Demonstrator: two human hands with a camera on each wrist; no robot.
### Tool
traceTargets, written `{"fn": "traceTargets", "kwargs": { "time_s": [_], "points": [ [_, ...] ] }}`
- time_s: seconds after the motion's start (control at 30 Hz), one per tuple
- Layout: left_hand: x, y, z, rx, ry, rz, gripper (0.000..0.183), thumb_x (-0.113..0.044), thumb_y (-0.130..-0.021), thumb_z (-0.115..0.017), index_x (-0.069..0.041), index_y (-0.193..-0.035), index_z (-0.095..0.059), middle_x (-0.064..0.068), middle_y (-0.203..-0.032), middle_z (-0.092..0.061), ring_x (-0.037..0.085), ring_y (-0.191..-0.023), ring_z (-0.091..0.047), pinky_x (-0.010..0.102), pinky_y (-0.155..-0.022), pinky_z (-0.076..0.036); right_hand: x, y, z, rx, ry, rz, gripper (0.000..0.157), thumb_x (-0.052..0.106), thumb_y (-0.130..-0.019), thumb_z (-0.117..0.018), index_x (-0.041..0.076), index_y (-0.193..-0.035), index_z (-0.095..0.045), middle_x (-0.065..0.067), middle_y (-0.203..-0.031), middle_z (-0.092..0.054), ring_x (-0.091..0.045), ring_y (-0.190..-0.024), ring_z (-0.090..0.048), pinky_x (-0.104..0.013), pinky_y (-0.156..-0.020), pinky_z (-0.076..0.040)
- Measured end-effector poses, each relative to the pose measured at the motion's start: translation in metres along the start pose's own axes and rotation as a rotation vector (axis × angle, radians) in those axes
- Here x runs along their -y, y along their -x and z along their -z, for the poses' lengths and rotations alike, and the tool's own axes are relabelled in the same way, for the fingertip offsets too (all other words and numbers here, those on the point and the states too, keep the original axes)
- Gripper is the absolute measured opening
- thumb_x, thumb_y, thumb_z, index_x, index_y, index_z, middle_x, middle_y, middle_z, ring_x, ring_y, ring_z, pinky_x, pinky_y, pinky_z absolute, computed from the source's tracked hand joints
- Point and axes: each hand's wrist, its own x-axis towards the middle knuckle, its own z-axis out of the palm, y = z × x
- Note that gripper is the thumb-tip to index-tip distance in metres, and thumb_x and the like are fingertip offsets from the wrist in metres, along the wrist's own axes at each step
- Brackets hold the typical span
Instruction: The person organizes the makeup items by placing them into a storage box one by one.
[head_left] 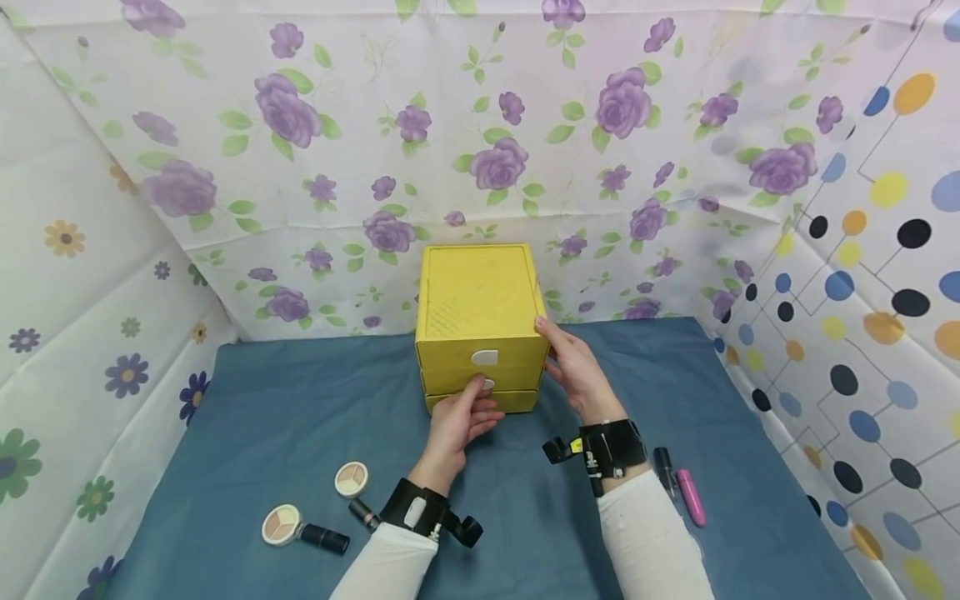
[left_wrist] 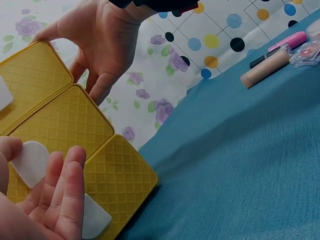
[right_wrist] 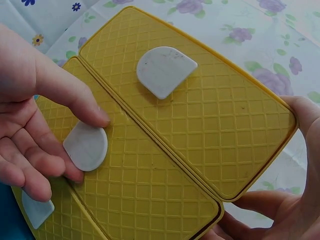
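Note:
A yellow box with three stacked drawers (head_left: 480, 292) stands against the flowered cloth, each drawer front bearing a white handle. My left hand (head_left: 453, 423) is at the middle drawer, its thumb and index finger pinching the rounded white handle (right_wrist: 87, 148). The other fingers of that hand extend in front of the lower drawer and partly cover its handle (left_wrist: 95, 217). On the box's right side, my right hand (head_left: 579, 371) grips the edge. Its thumb lies at the upper front corner, with the fingers along the side wall (left_wrist: 102, 40). All drawer fronts sit nearly flush.
At the left of the blue cloth (head_left: 225, 433) lie two round three-shade compacts (head_left: 351, 479) and two dark tubes (head_left: 324, 538). Right of my right forearm are a black-capped tube (head_left: 663, 471) and a pink tube (head_left: 691, 497). Patterned cloth walls (head_left: 847, 275) enclose the sides.

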Motion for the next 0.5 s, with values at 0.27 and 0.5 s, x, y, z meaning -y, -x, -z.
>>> {"fn": "traceTargets", "kwargs": {
  "time_s": [0.27,0.5],
  "points": [
    [0.0,0.0011,-0.0023,-0.02,-0.008,-0.004,0.062,-0.057,-0.083,-0.073,-0.001,-0.109,-0.072,0.005,-0.08,-0.066,0.027,-0.084,-0.071,0.037,-0.077,-0.061,0.0004,0.0007,0.0012,0.001,-0.002,0.005,0.094,0.069,-0.08,-0.068,0.012,-0.15,-0.042,-0.001,-0.155,-0.036,-0.016,-0.136,-0.036,-0.043,-0.114,-0.034],
    [-0.0004,0.0034,-0.0036,-0.035,-0.008,-0.002,0.063,-0.057,-0.083,-0.073,0.0,-0.109,-0.072,0.003,-0.075,-0.063,0.027,-0.082,-0.071,0.037,-0.077,-0.061,-0.0008,0.0,0.0011,0.004,0.004,-0.006,0.096,0.071,-0.079,-0.068,0.012,-0.15,-0.042,0.0,-0.155,-0.036,-0.016,-0.136,-0.036,-0.043,-0.114,-0.034]
  ]
}}
